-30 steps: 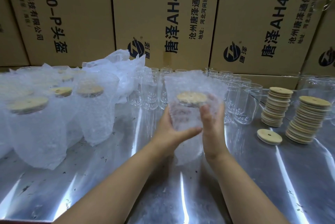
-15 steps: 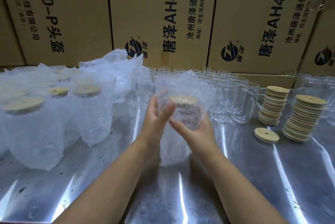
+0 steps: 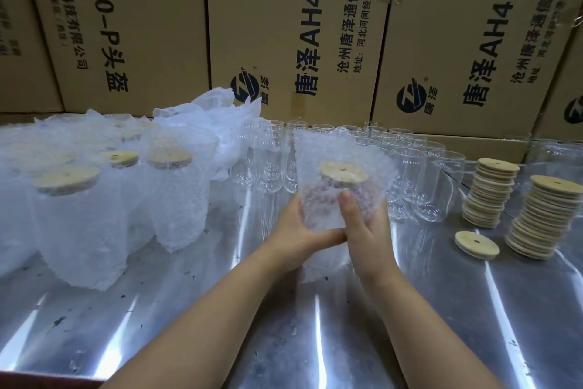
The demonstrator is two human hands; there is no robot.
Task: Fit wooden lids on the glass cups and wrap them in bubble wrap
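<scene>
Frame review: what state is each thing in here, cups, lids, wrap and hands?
held cup: lidded, sleeved in bubble wrap.
left grip: curled round the held cup.
right grip: curled round the held cup.
wrapped cups: at left, lidded, upright.
bare cups: upright, unlidded, unwrapped.
lid stacks: two, unused.
loose lid: flat on table.

A glass cup (image 3: 325, 209) with wooden lid (image 3: 344, 171) inside bubble wrap (image 3: 315, 149), in the grip of left hand (image 3: 293, 234) and right hand (image 3: 367, 231).
</scene>
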